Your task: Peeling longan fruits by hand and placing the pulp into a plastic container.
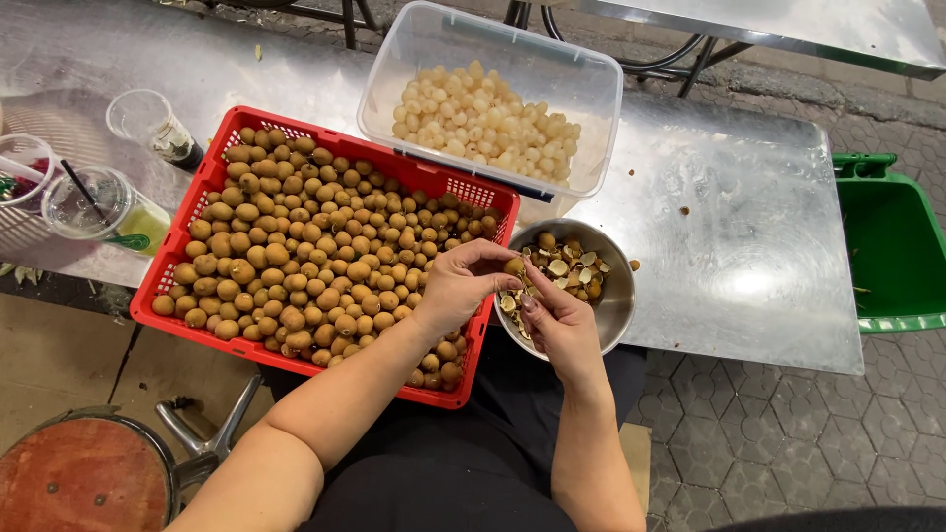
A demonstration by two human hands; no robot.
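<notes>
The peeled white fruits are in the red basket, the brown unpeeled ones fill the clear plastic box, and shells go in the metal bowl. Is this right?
Not quite: the containers are swapped. The head view shows the brown unpeeled fruits filling the red basket and the peeled white fruits in the clear plastic box. Shells do lie in the metal bowl.

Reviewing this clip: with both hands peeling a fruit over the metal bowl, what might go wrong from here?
1. The red basket of brown longans appears to overhang the steel table's near edge; a nudge from the left hand might tip it.
2. The metal bowl of shells also sits at that edge, close to the right hand, and might slide off.
3. Shell bits might flick into the clear tub of peeled fruit.
</notes>
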